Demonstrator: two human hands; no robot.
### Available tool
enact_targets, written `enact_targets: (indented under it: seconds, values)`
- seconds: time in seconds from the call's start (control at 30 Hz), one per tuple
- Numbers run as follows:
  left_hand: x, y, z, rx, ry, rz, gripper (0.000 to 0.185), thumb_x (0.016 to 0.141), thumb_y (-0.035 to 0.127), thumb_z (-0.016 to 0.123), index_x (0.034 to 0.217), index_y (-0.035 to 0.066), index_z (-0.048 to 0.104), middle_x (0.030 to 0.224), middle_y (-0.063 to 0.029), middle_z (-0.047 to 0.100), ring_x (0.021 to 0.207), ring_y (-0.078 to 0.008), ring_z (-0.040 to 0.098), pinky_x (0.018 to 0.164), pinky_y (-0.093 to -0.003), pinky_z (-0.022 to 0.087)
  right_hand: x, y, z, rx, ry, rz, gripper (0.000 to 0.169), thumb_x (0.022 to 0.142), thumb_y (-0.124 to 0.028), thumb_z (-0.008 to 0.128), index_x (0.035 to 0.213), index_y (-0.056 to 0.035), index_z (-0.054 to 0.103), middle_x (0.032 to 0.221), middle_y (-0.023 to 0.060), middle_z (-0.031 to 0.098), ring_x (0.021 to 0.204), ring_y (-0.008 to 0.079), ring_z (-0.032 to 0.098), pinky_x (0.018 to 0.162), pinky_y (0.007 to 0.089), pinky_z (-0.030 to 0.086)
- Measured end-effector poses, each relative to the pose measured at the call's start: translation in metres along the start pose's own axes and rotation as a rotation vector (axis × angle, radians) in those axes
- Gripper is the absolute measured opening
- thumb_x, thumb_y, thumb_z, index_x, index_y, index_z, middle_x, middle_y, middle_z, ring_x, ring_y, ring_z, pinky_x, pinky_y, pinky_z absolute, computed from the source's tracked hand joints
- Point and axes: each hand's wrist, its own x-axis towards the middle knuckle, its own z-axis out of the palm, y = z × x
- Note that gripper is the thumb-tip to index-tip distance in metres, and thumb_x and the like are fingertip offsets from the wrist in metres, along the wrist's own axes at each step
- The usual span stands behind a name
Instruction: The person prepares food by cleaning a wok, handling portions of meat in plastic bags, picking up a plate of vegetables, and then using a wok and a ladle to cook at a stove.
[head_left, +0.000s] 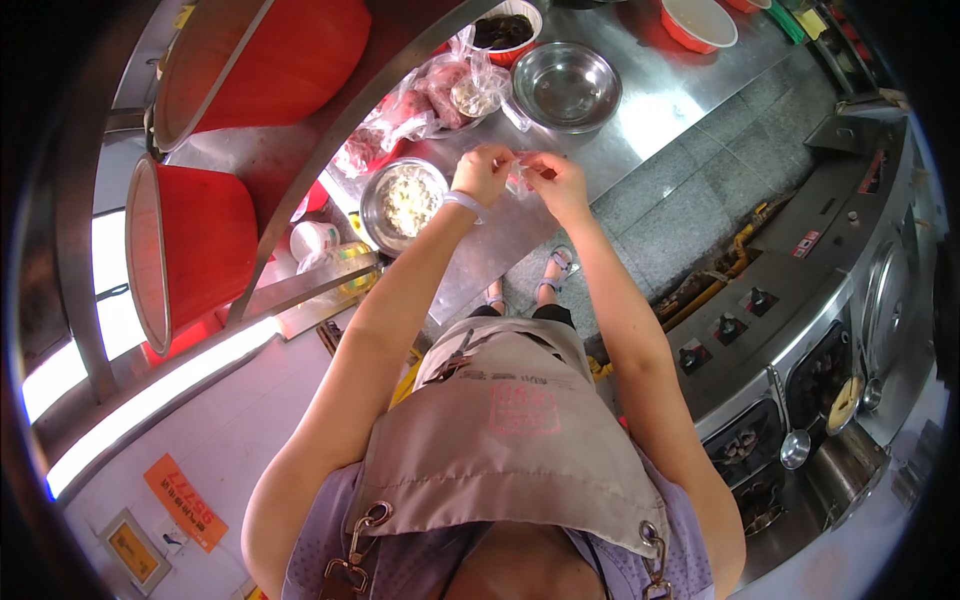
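Observation:
Both my hands meet over the stainless steel table, pinching a small clear plastic bag (517, 178) between them. My left hand (482, 174), with a pale band at the wrist, grips one side of the plastic; my right hand (556, 184) grips the other. What the bag holds, if anything, is too small to tell. Just left of my left hand is a steel bowl (369, 196) containing white chopped food (412, 201). Beyond the hands lie several knotted clear bags of reddish, meat-like food (442, 86). A shiny steel basin (567, 86) sits to the right of those bags.
Red bowls (694, 24) stand farther along the steel table (637, 71); one (517, 52) holds dark food. Large red tubs (191, 247) rest on a shelf at left. A stove with knobs (727, 328), a ladle (793, 448) and a pot (844, 465) lines the right side.

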Motion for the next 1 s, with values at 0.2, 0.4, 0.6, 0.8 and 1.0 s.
enact_targets:
  seconds: [0.2, 0.4, 0.6, 0.8, 1.0]
  values:
    - [0.006, 0.003, -0.015, -0.643, -0.013, -0.42, 0.016, 0.078, 0.004, 0.066, 0.093, 0.002, 0.06, 0.076, -0.0066, 0.062, 0.06, -0.0094, 0.057, 0.045, -0.0217, 0.042, -0.003, -0.01, -0.009, 0.307, 0.217, 0.222, 0.016, 0.077, 0.004, 0.059, 0.093, 0.0025, 0.06, 0.077, 0.0084, 0.064, 0.062, 0.0129, 0.063, 0.054, 0.024, 0.05]
    - [0.008, 0.01, -0.012, -0.244, -0.149, -0.105, 0.019, 0.077, 0.005, 0.067, 0.095, 0.001, 0.061, 0.076, -0.0053, 0.062, 0.062, -0.0094, 0.059, 0.048, -0.0212, 0.044, 0.001, 0.002, 0.001, -0.023, 0.212, -0.024, 0.013, 0.084, -0.004, 0.058, 0.096, -0.0002, 0.06, 0.069, 0.0061, 0.062, 0.06, 0.0138, 0.062, 0.052, 0.023, 0.048]
    - [0.003, 0.011, -0.028, -0.552, -0.009, -0.556, 0.017, 0.078, 0.008, 0.068, 0.092, 0.0, 0.061, 0.076, -0.0061, 0.063, 0.06, -0.01, 0.06, 0.039, -0.0214, 0.041, -0.007, -0.009, -0.017, 0.4, 0.352, 0.168, 0.016, 0.092, -0.013, 0.054, 0.099, -0.0022, 0.063, 0.079, 0.0057, 0.063, 0.064, 0.0132, 0.061, 0.053, 0.0236, 0.048]
    - [-0.006, 0.023, -0.03, -0.476, 0.119, -0.361, 0.013, 0.078, 0.001, 0.063, 0.091, 0.001, 0.059, 0.076, -0.0066, 0.063, 0.061, -0.0121, 0.061, 0.043, -0.0228, 0.046, -0.012, -0.011, -0.034, 0.336, 0.153, 0.318, 0.019, 0.092, -0.016, 0.05, 0.098, -0.0033, 0.063, 0.086, 0.005, 0.063, 0.061, 0.0096, 0.054, 0.054, 0.0221, 0.043]
    - [-0.016, 0.004, -0.027, -0.63, 0.083, -0.358, 0.017, 0.073, -0.003, 0.06, 0.09, -0.001, 0.057, 0.074, -0.009, 0.063, 0.063, -0.0148, 0.063, 0.051, -0.0246, 0.05, 0.024, -0.003, -0.038, 0.36, 0.366, 0.715, 0.02, 0.086, -0.018, 0.052, 0.099, -0.0056, 0.06, 0.079, 0.0061, 0.064, 0.062, 0.0148, 0.057, 0.058, 0.0245, 0.047]
